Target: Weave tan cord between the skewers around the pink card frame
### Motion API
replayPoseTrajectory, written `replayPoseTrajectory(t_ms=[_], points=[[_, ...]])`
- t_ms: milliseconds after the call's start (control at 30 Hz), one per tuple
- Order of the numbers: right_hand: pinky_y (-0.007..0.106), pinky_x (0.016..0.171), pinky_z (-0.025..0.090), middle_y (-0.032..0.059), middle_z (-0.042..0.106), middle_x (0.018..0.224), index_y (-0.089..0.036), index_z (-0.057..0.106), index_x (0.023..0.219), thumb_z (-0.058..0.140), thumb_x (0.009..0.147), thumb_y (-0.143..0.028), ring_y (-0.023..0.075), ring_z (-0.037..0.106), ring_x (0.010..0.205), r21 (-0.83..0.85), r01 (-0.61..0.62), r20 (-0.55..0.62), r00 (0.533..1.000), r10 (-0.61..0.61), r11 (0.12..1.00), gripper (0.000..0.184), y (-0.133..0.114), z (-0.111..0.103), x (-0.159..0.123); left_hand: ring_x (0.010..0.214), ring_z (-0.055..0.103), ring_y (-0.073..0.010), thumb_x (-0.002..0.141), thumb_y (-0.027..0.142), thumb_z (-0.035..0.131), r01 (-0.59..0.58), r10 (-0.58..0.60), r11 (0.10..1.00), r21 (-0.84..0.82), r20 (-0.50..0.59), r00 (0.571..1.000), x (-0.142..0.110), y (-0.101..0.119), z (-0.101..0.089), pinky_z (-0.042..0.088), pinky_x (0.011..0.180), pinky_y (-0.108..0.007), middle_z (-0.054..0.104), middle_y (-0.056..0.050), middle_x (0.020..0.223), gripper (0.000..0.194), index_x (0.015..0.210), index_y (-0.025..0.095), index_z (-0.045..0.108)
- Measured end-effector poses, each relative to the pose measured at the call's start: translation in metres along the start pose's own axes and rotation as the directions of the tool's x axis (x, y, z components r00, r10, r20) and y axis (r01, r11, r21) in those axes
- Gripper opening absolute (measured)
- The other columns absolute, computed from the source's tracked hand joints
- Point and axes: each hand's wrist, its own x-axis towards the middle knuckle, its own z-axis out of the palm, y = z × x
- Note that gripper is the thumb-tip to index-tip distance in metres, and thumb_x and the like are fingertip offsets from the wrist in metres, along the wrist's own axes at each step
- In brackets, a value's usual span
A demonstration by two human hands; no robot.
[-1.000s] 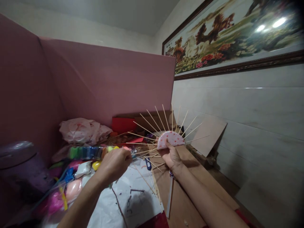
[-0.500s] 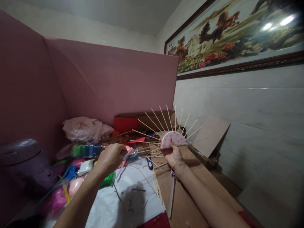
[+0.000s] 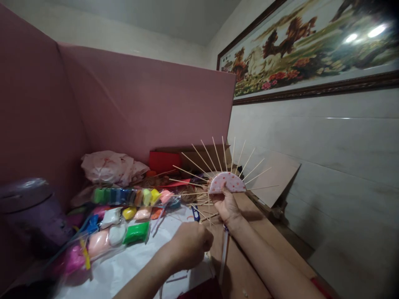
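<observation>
Pink partition (image 3: pixel 146 104) stands behind the white-sheeted worktop (image 3: pixel 120 263). Right hand (image 3: pixel 227 207) clamped on polka-dotted semicircular piece (image 3: pixel 229 183), above brown board (image 3: pixel 245 253); bamboo sticks (image 3: pixel 224 153) radiate from the piece's curved edge. Left hand (image 3: pixel 191 245), curled, contents indeterminate, has moved down toward the board, uncovering modelling-clay packets (image 3: pixel 136 233); support apparently rests with the right alone.

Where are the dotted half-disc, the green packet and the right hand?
Dotted half-disc (image 3: pixel 232 182): head view, middle of its dotted face.
Green packet (image 3: pixel 137 233): head view, middle of its upper side.
Right hand (image 3: pixel 227 207): head view, middle of the hand, below the thumb.
</observation>
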Motion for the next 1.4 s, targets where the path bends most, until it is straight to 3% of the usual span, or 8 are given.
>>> replayPoseTrajectory(t_ms=[333,567,667,767,867,967,1133,1400], points=[[0.041,0.077,0.050,0.0010,0.068,0.084,-0.019,0.060,0.089,0.065,0.071,-0.020,0.0163,0.063,0.081,0.041,-0.073,0.023,0.997,0.072,0.996,0.019,0.002,0.015,-0.014,0.068,0.063,-0.0240,0.071,0.021,0.052,0.117,-0.115,0.991,0.065,-0.037,0.993,0.016,0.016,0.030,0.040,0.058,-0.028,0.068,-0.010,0.068,0.016,0.071,0.018,0.068],[0.030,0.071,0.052,0.0021,0.068,0.087,-0.019,0.060,0.094,0.065,0.070,-0.018,0.0153,0.063,0.083,0.036,-0.038,0.025,0.999,0.037,0.999,0.025,0.001,0.016,-0.012,0.055,0.057,-0.0199,0.076,0.042,0.049,0.224,-0.291,0.946,-0.235,-0.306,0.907,0.021,-0.010,0.024,0.034,0.051,-0.027,0.060,-0.009,0.053,0.036,0.053,0.017,0.061],[0.031,0.072,0.052,0.0012,0.068,0.085,-0.019,0.060,0.095,0.065,0.071,-0.017,0.0147,0.063,0.081,0.031,-0.044,0.031,0.999,0.043,0.999,0.025,0.004,0.017,-0.014,0.050,0.054,-0.0141,0.074,0.032,0.052,0.123,-0.456,0.747,-0.653,-0.370,0.809,0.027,-0.015,0.023,0.035,0.048,-0.024,0.058,-0.003,0.058,0.022,0.061,0.016,0.059],[0.031,0.077,0.051,0.0003,0.069,0.083,-0.019,0.060,0.094,0.065,0.072,-0.019,0.0139,0.063,0.080,0.026,-0.063,0.047,0.997,0.062,0.998,0.023,0.010,0.017,-0.017,0.044,0.053,-0.0102,0.069,0.028,0.058,-0.082,-0.603,0.276,-0.958,-0.239,0.761,0.031,-0.012,0.024,0.034,0.038,-0.021,0.057,-0.002,0.074,0.017,0.079,0.014,0.054],[0.030,0.079,0.051,0.0015,0.068,0.088,-0.019,0.059,0.099,0.064,0.073,-0.022,0.0142,0.063,0.084,0.001,-0.102,0.091,0.991,0.101,0.995,0.027,0.015,0.019,-0.023,0.045,0.054,-0.0090,0.063,0.026,0.065,-0.246,-0.626,-0.125,-0.961,-0.116,0.771,0.032,-0.008,0.022,0.034,0.036,-0.018,0.054,-0.001,0.073,0.026,0.082,0.013,0.051],[0.030,0.080,0.051,0.0024,0.067,0.097,-0.021,0.056,0.105,0.062,0.074,-0.022,0.0148,0.061,0.090,-0.019,-0.125,0.129,0.984,0.127,0.992,0.032,0.018,0.022,-0.028,0.045,0.052,-0.0065,0.061,0.019,0.068,-0.294,-0.597,-0.345,-0.891,-0.034,0.802,0.031,-0.008,0.019,0.035,0.035,-0.015,0.056,-0.002,0.070,0.024,0.078,0.011,0.052],[0.029,0.082,0.049,0.0017,0.066,0.101,-0.022,0.056,0.106,0.063,0.073,-0.024,0.0143,0.060,0.094,-0.044,-0.107,0.153,0.982,0.112,0.993,0.034,0.023,0.028,-0.032,0.045,0.051,-0.0049,0.066,0.018,0.066,-0.310,-0.557,-0.420,-0.853,-0.027,0.830,0.031,-0.013,0.017,0.034,0.033,-0.013,0.057,-0.003,0.071,0.017,0.076,0.009,0.056],[0.032,0.075,0.050,0.0022,0.068,0.091,-0.022,0.061,0.095,0.068,0.068,-0.029,0.0171,0.061,0.089,-0.147,-0.098,0.182,0.975,0.125,0.984,0.029,0.028,0.029,-0.036,0.041,0.047,-0.0040,0.059,0.013,0.065,-0.323,-0.620,-0.321,-0.890,-0.060,0.782,0.031,-0.015,0.013,0.029,0.031,-0.013,0.058,-0.003,0.061,0.011,0.068,0.007,0.060]])
